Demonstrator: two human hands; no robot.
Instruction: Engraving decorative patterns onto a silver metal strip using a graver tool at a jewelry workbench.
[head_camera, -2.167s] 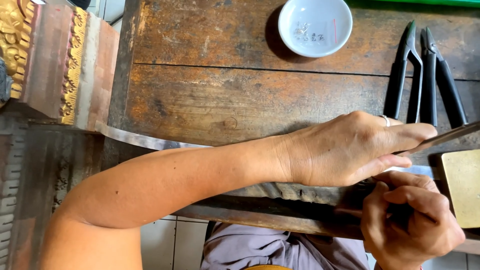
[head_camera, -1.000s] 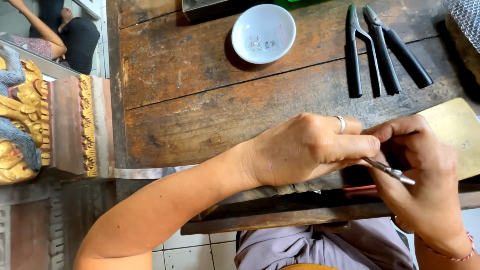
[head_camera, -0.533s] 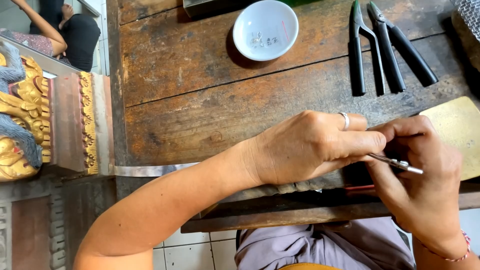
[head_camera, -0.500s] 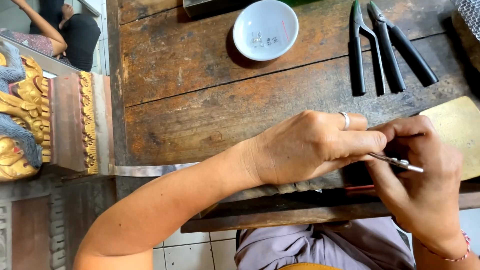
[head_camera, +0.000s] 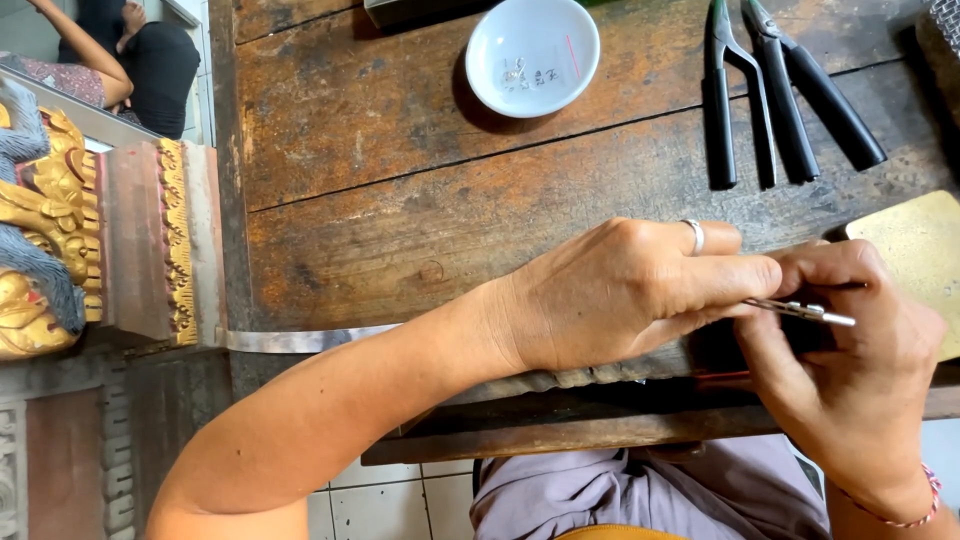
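- The left hand (head_camera: 630, 295) reaches across from the left and rests at the near edge of the wooden counter (head_camera: 400, 200), a ring on one finger; its fingers are pinched tight around the end of a thin metal tool (head_camera: 800, 310), something like tweezers.
- The right hand (head_camera: 850, 360) meets it from the right, fingers curled closed around the same slim tool, thumb and forefinger touching the left fingertips. A thin bracelet shows at the right wrist.
- The metal tool lies nearly level between the two hands, its bright tip pointing right, just over the counter's front edge. Whether it grips anything tiny, I cannot tell.
- Just beside the right hand, on the counter's right edge, sits a flat brass-coloured block (head_camera: 915, 265).
- Further back, well apart from the hands, two black-handled pliers (head_camera: 770, 90) lie side by side, jaws pointing away.
- To their left stands a small white bowl (head_camera: 533, 55) with a few tiny silvery bits inside.
- A thin metal strip (head_camera: 300, 340) sticks out from the counter's left side, under the forearm.
- Off to the left is a carved, gilded red stand (head_camera: 110, 240), and another person sits beyond it in the far corner.
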